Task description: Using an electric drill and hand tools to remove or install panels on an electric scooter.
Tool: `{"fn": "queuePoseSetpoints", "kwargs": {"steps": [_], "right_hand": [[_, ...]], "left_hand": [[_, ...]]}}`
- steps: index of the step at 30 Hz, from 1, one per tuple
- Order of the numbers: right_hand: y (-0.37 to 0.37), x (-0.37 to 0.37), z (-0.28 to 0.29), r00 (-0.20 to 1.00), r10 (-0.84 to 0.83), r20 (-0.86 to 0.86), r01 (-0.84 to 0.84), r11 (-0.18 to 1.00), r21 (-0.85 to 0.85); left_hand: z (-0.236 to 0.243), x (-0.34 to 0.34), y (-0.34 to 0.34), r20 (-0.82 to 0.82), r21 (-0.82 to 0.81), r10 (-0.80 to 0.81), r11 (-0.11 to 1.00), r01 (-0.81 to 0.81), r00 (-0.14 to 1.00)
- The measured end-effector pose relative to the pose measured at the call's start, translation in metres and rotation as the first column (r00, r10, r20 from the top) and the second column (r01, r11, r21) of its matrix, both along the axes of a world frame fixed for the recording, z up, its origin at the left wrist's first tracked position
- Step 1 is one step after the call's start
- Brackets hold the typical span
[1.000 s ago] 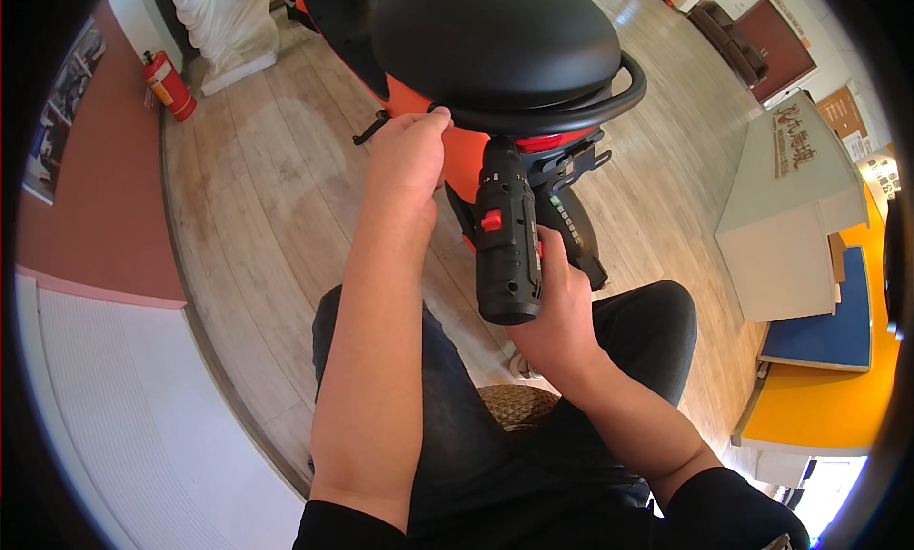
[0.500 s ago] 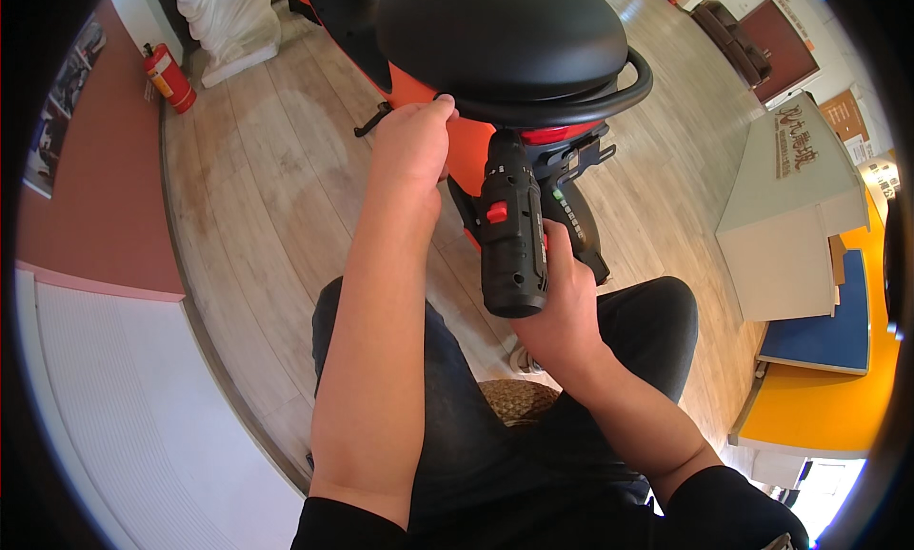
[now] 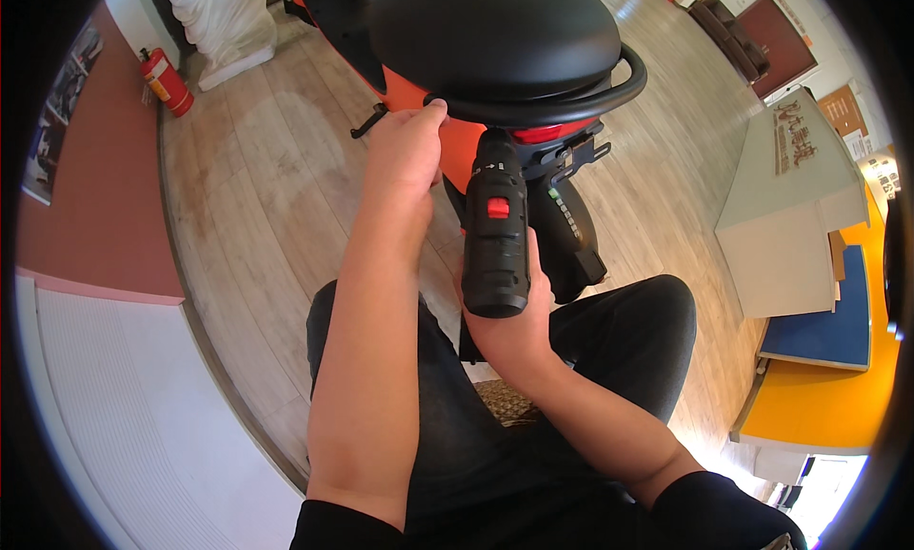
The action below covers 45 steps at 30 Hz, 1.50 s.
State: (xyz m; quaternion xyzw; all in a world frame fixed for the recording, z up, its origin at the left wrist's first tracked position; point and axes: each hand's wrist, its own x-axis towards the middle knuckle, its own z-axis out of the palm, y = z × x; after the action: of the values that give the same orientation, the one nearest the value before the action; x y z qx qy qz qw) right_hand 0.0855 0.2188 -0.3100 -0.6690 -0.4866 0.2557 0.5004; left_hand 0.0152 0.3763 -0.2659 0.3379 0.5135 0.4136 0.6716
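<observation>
My right hand [image 3: 514,336] is wrapped round the grip of a black cordless drill [image 3: 499,240] with a red switch on top. The drill's front end points away from me, at the rear of an orange and black scooter [image 3: 462,155]. Its tip lies below the black grab rail [image 3: 571,110], beside the red tail light [image 3: 543,134]; whether it touches anything is hidden. My left hand [image 3: 409,150] is closed at the left end of the rail, thumb on top, its other fingers mostly out of sight. Above the rail spreads the black seat [image 3: 490,36].
A black rear mudguard [image 3: 562,231] and a bracket [image 3: 579,158] stick out behind the scooter. Beneath me is a woven stool [image 3: 505,402]. To the left stand a red fire extinguisher [image 3: 167,83] and a white cabinet [image 3: 143,417]. A pale counter [image 3: 781,217] stands at right.
The drill has swung slightly left and its body has turned, so its red switch faces up more squarely. My right hand has shifted left with it. My left hand keeps its place on the scooter.
</observation>
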Motion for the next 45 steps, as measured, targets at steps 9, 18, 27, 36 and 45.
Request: {"fn": "queuePoseSetpoints", "kwargs": {"steps": [9,18,27,36,45], "right_hand": [[0.004,-0.008,0.001,0.998,0.016,0.058,-0.015,0.999,-0.029],[0.005,0.011,0.021,0.992,0.113,0.063,-0.094,0.965,-0.245],[0.007,0.018,0.026,0.986,0.15,0.068,-0.125,0.953,-0.277],[0.006,0.013,0.01,0.996,0.085,-0.012,-0.085,0.973,-0.215],[0.006,0.007,0.021,0.997,0.076,-0.011,-0.076,0.969,-0.234]], "left_hand": [[-0.009,-0.008,-0.005,-0.078,0.059,-0.067,0.996,0.071,0.995],[0.002,-0.017,-0.027,-0.281,0.088,-0.186,0.972,0.218,0.942],[0.006,-0.011,-0.023,-0.2,0.033,-0.321,0.942,0.334,0.926],[0.007,-0.008,-0.027,-0.155,-0.013,-0.315,0.948,0.317,0.936],[-0.013,-0.014,-0.018,-0.065,0.024,-0.304,0.952,0.306,0.95]]}}
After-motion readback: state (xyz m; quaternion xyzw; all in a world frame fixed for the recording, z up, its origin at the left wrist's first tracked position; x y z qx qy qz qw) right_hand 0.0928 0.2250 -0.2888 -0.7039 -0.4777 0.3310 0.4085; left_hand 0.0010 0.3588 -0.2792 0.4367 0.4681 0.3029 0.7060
